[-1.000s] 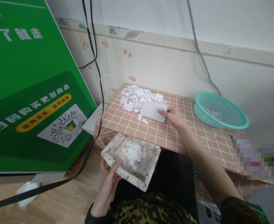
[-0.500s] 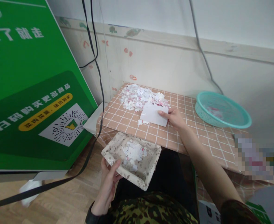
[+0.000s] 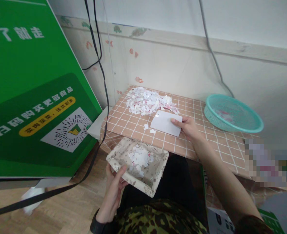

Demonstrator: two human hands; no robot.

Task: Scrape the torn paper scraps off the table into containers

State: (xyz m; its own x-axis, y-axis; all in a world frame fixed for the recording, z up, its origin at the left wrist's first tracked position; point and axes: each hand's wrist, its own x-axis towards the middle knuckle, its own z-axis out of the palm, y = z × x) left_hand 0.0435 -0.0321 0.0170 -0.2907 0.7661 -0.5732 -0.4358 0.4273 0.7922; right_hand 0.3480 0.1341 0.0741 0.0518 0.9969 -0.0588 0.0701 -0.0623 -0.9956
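My left hand [image 3: 115, 183] grips the near left rim of a cream tray [image 3: 155, 182] with a brown speckled pattern, held just below the table's front edge. Torn white paper scraps [image 3: 140, 159] lie inside it. In my right hand [image 3: 188, 127] is a flat white card [image 3: 166, 123], pinched by its right end with the thumb on top, low over the tabletop. Behind the card spreads a heap of white and pinkish paper scraps [image 3: 143, 100]. Two loose scraps [image 3: 152, 131] lie in front of it near the table edge.
A brown table with a white grid cloth [image 3: 194, 113] stands against the wall. On its right is a turquoise plastic basket [image 3: 233, 113] with pinkish contents. Black cables [image 3: 105, 81] hang at the left, before a large green sign [image 3: 36, 81]. A blurred patch covers the table's right end.
My right hand has drawn the card a little right and toward me, away from the heap. Two scraps now show apart on the cloth. The tray is nearly still.
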